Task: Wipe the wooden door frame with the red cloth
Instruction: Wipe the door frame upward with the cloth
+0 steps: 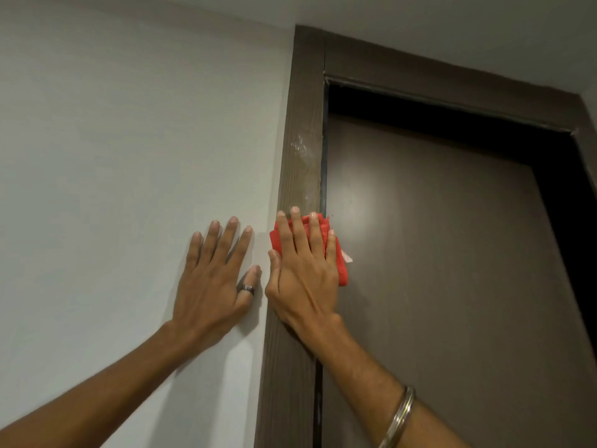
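Observation:
The wooden door frame (302,130) is dark brown and runs up the middle of the view, then across the top to the right. A pale smeared patch marks the upright just above my right hand. My right hand (303,270) lies flat on that upright and presses the red cloth (341,263) against it, fingers spread over the cloth. The cloth sticks out to the right of the hand, with a small white tag at its edge. My left hand (216,273) rests flat and open on the white wall beside the frame, a dark ring on its thumb.
The brown door (436,270) fills the opening to the right of the frame, with a dark gap above it. The white wall (129,156) covers the left half. A metal bangle (400,415) circles my right wrist. The ceiling meets the frame's top.

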Motion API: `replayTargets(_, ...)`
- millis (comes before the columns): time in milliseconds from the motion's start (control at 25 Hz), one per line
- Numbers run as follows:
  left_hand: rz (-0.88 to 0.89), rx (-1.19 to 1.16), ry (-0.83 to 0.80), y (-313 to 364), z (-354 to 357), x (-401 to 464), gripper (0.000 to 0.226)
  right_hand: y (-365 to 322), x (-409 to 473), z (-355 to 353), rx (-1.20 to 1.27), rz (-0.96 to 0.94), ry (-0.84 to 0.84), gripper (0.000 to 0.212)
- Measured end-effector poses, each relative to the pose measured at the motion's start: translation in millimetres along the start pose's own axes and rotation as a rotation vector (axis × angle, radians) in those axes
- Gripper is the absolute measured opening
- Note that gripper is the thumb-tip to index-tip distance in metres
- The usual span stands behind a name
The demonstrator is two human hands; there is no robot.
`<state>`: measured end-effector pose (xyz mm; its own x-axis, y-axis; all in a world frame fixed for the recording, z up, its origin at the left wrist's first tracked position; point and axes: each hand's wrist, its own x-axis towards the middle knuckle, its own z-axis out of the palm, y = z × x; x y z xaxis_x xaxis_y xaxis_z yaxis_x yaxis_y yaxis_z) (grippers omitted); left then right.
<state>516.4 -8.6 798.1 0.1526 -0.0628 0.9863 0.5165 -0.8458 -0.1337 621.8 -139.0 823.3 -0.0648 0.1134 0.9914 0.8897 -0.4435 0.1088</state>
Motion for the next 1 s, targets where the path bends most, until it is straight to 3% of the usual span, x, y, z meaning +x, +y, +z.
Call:
replayTargets(160, 0.01, -0.013, -0.015, 3, -5, 44, 0.073, 10, 63, -5, 0.025, -0.047, 0.007, 0.065)
replayTargets(680, 0.0, 0.046, -0.056, -15, -12, 75, 0.072, 15, 80, 3, -0.02, -0.053, 0.026, 0.062)
replayTargets(1000, -0.083, 0.075, 0.008, -22, -13, 161, 0.079, 25, 180, -8, -0.03, -0.055, 0.046, 0.06)
